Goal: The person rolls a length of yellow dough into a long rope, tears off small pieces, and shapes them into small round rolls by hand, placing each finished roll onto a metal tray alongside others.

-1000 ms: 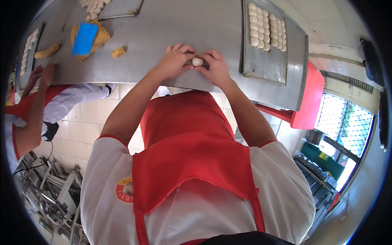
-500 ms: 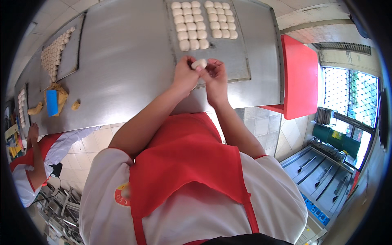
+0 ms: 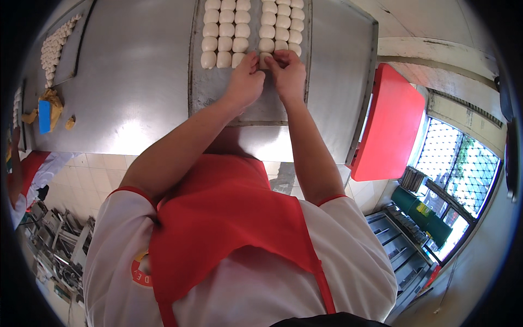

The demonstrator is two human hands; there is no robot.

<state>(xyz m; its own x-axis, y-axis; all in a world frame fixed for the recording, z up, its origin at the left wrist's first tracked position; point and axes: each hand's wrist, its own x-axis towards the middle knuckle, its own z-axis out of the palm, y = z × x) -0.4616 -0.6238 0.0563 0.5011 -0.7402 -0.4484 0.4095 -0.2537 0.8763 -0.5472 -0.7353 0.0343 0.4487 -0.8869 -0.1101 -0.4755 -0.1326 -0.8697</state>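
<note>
At the near end of the right-hand block of dough balls, a pale round dough ball sits between my two hands. My right hand has its thumb and fingers closed on it from the right. Curled fingers of my left hand press against its left side, partly hiding the last ball of the left block. Both blocks, the left dough balls and the right dough balls, stand in tight rows on a flat metal baking tray. A strip of bare tray separates them.
The tray lies on a long steel table. Farther left are another tray of dough pieces and a blue scraper-like piece on brown material. A red tabletop stands to the right. A co-worker's arm shows at far left.
My hands have brought the dough ball from above the tray's near part down to the near end of the right block. The view has shifted, moving the tray left in the picture.
</note>
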